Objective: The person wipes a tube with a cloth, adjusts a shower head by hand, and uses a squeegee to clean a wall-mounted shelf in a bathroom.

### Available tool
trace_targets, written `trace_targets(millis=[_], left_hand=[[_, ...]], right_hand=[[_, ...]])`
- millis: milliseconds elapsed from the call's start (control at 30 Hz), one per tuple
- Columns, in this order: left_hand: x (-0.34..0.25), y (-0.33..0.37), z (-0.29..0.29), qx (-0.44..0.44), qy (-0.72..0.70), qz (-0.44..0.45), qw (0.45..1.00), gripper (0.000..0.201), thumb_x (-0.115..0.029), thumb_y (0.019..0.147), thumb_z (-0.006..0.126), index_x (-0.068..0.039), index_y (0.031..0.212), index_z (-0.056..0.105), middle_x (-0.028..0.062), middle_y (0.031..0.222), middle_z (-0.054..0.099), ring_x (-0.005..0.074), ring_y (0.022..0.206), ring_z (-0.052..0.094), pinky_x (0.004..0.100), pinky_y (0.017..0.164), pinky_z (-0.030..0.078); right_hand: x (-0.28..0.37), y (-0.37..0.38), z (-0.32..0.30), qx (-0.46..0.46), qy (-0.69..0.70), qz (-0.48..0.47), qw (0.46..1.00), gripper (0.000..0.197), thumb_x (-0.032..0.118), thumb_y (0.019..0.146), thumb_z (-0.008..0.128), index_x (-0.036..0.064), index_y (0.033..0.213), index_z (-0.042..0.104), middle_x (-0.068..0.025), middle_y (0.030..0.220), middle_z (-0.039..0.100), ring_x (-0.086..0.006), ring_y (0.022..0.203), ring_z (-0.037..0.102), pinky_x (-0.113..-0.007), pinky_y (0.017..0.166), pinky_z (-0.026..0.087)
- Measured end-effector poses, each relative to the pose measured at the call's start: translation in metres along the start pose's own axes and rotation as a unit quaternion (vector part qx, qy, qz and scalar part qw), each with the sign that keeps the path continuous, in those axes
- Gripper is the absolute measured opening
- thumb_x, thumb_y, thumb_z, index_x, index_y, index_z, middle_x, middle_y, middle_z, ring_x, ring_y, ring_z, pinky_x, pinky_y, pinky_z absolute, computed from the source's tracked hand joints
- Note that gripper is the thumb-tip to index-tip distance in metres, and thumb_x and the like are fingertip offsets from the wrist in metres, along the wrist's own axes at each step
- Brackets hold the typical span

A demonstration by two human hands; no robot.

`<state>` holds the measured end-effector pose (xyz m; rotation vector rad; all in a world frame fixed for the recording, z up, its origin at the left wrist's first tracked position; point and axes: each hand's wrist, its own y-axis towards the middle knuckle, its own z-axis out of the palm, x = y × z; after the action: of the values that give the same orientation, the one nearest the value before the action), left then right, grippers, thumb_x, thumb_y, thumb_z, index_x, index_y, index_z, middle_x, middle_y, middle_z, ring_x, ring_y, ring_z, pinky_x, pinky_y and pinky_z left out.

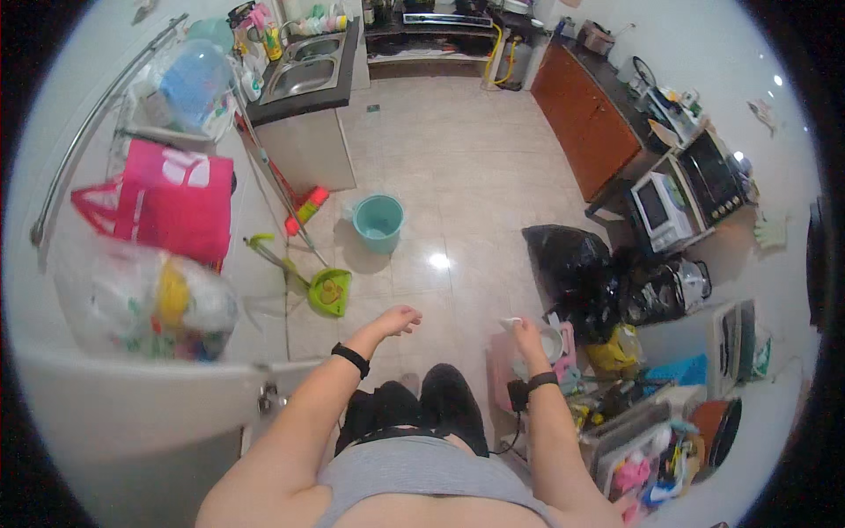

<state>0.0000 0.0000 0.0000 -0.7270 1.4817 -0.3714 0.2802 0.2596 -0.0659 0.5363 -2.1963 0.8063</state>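
My left hand [400, 322] hangs in the air over the tiled floor, its fingers loosely bent and a little apart, with nothing in them. Between it and the wall on the left lies a green dustpan [330, 292] with a long handle. Beyond my hand stands a teal bucket [379, 224] on the floor. My right hand [526, 338] is closed on a small white thing [510, 321], too small to name. Just beside that hand is a pink container [500, 374] with a round whitish dish-like thing [552, 343] on or in it.
Black plastic bags [568, 264] sit at the right, near a white microwave [662, 211]. A red-orange brush [308, 209] and long handles lean at the left, below a pink bag [180, 201]. A sink [304, 77] stands at the far left, brown cabinets [576, 119] at the far right.
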Motion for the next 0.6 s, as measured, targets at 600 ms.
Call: trace_targets(millis=[600], left_hand=[[0.062, 0.236, -0.436, -0.418, -0.298, -0.127, 0.849, 0.020, -0.015, 0.083, 0.052, 0.001, 0.090, 0.062, 0.0101, 0.080, 0.063, 0.0193, 0.059, 0.059, 0.0261, 0.054, 0.047]], right_hand=[[0.341, 0.484, 0.119, 0.166, -0.165, -0.101, 0.967, 0.031, 0.024, 0.088, 0.044, 0.0012, 0.105, 0.055, -0.0226, 0.096, 0.060, -0.0342, 0.092, 0.058, -0.039, 0.080, 0.044]])
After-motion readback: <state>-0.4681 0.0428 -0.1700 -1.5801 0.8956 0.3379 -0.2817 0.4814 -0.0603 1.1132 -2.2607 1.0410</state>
